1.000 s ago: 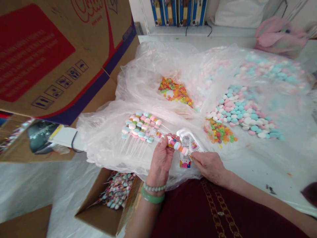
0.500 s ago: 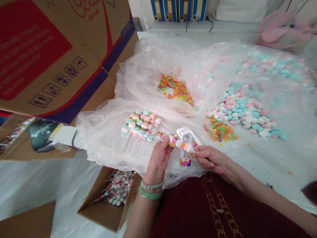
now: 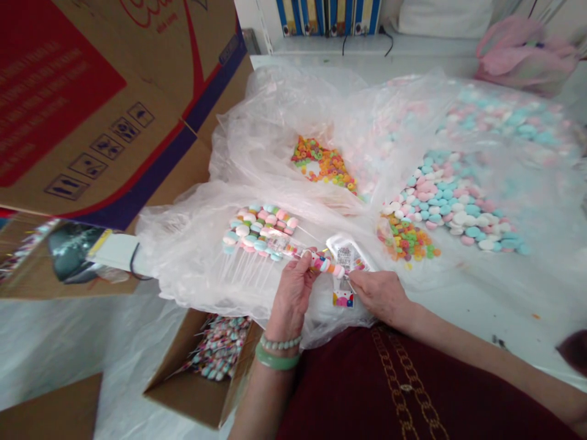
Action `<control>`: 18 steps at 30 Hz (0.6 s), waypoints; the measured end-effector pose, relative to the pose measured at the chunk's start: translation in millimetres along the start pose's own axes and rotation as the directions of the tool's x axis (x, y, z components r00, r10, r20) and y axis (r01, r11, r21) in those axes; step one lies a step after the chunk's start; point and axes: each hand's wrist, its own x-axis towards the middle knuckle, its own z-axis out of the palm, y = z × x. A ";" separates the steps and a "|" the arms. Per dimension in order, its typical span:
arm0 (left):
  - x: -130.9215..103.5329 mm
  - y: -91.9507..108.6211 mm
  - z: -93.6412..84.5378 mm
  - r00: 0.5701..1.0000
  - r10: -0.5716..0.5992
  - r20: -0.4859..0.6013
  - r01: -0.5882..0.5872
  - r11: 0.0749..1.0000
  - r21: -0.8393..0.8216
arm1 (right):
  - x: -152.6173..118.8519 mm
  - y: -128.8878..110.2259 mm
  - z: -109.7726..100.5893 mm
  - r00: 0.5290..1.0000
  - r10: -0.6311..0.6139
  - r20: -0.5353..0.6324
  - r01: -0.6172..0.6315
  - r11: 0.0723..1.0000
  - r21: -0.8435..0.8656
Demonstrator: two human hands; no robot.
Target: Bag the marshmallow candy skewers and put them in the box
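Observation:
My left hand (image 3: 293, 290) pinches a candy skewer (image 3: 329, 266), strung with pink, white and blue pieces, at its left part. A clear printed wrapper (image 3: 284, 244) runs leftward from those fingers. My right hand (image 3: 383, 296) is closed at the skewer's right end, thumb and fingertips on its stick. Directly behind the hands, a white tray (image 3: 331, 242) holds printed plastic wrappers (image 3: 343, 298). To the left lie several candy skewers (image 3: 259, 227) in rows, their white sticks pointing toward me.
Loose pastel candies (image 3: 452, 208) and fruit-coloured candy rings (image 3: 406, 238) lie on the plastic sheet (image 3: 183, 220) at right; more rings (image 3: 325, 162) sit further back. A large carton (image 3: 178, 67) stands left. Below the table edge, an open box (image 3: 169, 394) holds many skewers.
My right hand has shifted slightly left and its fingers have curled in closer around the stick end. The skewer has tilted a little, and more wrapper shows left of my left hand.

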 end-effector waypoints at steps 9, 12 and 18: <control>-5.3 0.1 7.0 0.996 -0.053 0.076 0.048 0.997 0.061 | 6.9 -7.0 -6.6 1.000 -0.016 -0.018 0.020 0.963 0.267; -2.5 8.8 2.5 0.995 -0.082 0.062 0.082 0.997 0.015 | 12.9 -11.1 -13.8 0.994 0.050 0.100 -0.097 0.830 0.549; 2.7 24.3 -3.4 0.999 0.020 -0.035 -0.024 0.990 -0.139 | 15.8 -11.5 -11.4 0.974 0.127 0.189 -0.223 0.707 0.671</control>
